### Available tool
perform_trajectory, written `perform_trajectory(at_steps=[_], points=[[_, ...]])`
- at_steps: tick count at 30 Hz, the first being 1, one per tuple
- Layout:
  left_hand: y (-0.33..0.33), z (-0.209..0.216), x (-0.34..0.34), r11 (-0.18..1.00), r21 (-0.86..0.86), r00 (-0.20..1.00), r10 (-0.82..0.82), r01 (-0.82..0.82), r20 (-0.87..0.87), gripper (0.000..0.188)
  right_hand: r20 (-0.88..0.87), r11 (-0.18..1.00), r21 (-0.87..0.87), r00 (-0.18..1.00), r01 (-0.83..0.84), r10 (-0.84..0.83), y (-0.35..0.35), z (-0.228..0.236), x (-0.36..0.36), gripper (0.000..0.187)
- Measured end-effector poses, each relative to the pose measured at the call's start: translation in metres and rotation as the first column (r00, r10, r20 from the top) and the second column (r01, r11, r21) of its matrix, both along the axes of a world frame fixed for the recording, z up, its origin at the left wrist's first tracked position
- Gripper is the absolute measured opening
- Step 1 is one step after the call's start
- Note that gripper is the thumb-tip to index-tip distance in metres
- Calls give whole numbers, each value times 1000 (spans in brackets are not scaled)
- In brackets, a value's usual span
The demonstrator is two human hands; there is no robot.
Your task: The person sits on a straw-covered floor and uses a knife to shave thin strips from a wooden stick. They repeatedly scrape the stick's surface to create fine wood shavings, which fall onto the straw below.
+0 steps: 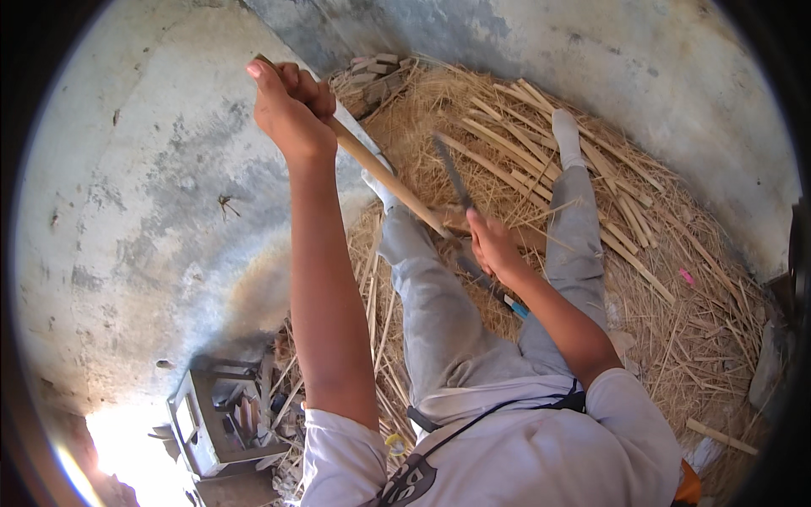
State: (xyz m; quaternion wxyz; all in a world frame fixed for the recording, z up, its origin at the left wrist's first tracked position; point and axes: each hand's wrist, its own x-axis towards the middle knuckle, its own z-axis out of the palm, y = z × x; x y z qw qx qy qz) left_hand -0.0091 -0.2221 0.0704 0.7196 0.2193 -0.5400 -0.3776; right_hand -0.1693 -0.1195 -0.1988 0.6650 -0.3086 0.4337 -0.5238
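Observation:
My left hand (297,114) is raised at the upper left, its fingers wrapped round the top end of a long bamboo strip (384,176). The strip slants down to the right, and its lower end comes between my shins. My right hand (494,249) grips a knife (453,171) whose dark, narrow blade points up and away from me. The blade stands apart from the strip, to its right. Below my right hand, between my legs, lies another dark tool with a blue part (515,306); my forearm and legs partly hide it.
Split bamboo strips (515,144) lie in a pile at the far right, around my outstretched foot. Shavings (676,338) cover the floor. A grey box-like frame (207,422) with scraps stands at the lower left. Concrete walls (169,169) rise on the left and far side.

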Motion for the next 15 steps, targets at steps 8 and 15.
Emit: perform_trajectory(at_steps=[8,15], points=[[-7,5,-4,1000,-11,1000,3,-3,13,63,-771,992,-125,632,-27,-80,10,-151,46,57],[-10,-4,29,998,12,995,64,-64,-71,62,-794,976,195,569,-97,215,-9,-116,19,67]])
